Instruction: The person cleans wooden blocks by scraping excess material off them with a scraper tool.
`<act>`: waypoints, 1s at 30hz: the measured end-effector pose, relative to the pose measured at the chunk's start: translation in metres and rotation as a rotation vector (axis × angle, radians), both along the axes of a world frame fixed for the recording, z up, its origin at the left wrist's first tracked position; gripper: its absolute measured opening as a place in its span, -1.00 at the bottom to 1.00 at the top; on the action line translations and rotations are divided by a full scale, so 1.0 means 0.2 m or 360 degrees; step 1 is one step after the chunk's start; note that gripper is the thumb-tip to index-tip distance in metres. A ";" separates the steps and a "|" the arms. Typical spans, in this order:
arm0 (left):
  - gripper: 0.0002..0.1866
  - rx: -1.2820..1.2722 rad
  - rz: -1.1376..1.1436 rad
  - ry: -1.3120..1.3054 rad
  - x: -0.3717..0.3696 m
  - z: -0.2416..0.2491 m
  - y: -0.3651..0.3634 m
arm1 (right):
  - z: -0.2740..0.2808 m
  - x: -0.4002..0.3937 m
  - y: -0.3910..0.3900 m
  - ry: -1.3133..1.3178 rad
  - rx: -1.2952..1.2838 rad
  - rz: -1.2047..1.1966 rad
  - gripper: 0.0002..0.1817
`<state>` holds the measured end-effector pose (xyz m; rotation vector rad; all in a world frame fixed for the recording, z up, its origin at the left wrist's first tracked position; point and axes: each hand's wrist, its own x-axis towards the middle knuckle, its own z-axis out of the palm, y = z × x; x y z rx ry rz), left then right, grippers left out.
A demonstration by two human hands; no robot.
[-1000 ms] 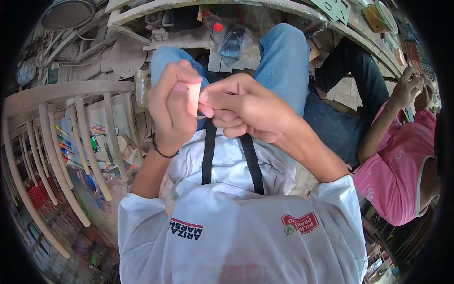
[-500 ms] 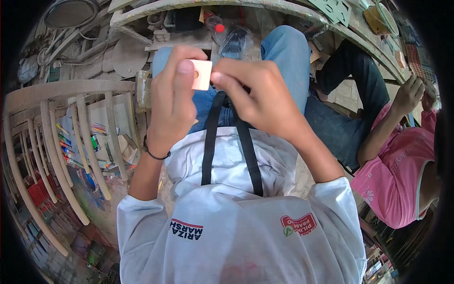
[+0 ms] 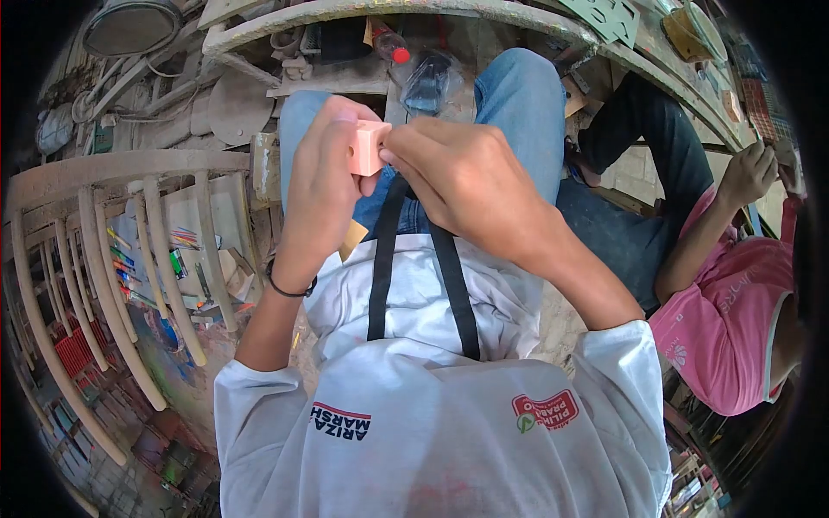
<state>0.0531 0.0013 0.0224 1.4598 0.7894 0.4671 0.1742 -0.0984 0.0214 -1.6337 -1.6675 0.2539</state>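
Note:
In front of my lap, my left hand [image 3: 321, 194] is closed around a small pale pink block [image 3: 370, 147], which has a hole in one of its faces. My right hand [image 3: 484, 173] is pinched, its fingertips right at the block's right side. I cannot tell whether anything small sits between those fingertips. A flat yellowish piece [image 3: 352, 239] pokes out below the heel of my left hand.
A slatted wooden chair frame [image 3: 129, 164] stands at my left, with pens and papers behind its bars. A dusty curved rail [image 3: 414, 12] crosses ahead, near a red-capped bottle [image 3: 395, 47]. At my right sits a person in a pink shirt [image 3: 725, 337].
The block has turned in my left hand and now shows a second face. My right hand has rolled over, its back more upward. More of the yellowish piece shows.

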 end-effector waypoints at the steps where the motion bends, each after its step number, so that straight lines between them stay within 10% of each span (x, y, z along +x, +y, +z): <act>1: -0.68 -0.0274 -0.0089 -0.0010 -0.02 0.01 0.02 | -0.01 0.00 0.00 0.0000 -0.0001 0.0000 -0.87; 8: -0.73 -0.1158 -0.0114 -0.0174 -0.05 0.00 0.06 | 0.01 -0.03 0.00 -0.0213 -0.0081 0.0057 -0.86; 16: -0.68 -0.0171 0.0070 -0.0155 -0.01 0.00 -0.03 | 0.03 -0.02 0.01 0.0106 -0.0025 0.0021 -0.94; 20: -0.71 0.0165 -0.0049 -0.0218 -0.01 -0.03 -0.04 | 0.04 0.02 -0.01 0.0984 -0.0254 0.0107 -0.82; 23: -0.78 0.1124 -0.0325 -0.0388 0.00 -0.07 -0.02 | 0.05 0.04 -0.05 0.2789 -0.1170 0.0036 -0.76; 28: -0.74 0.0831 -0.0501 -0.0434 0.06 -0.10 0.06 | -0.07 0.02 -0.09 0.3201 -0.0797 0.0263 -0.75; 30: -0.69 0.0016 -0.0241 -0.0405 0.07 -0.06 0.04 | -0.04 0.02 -0.09 0.2842 -0.0498 0.0116 -0.73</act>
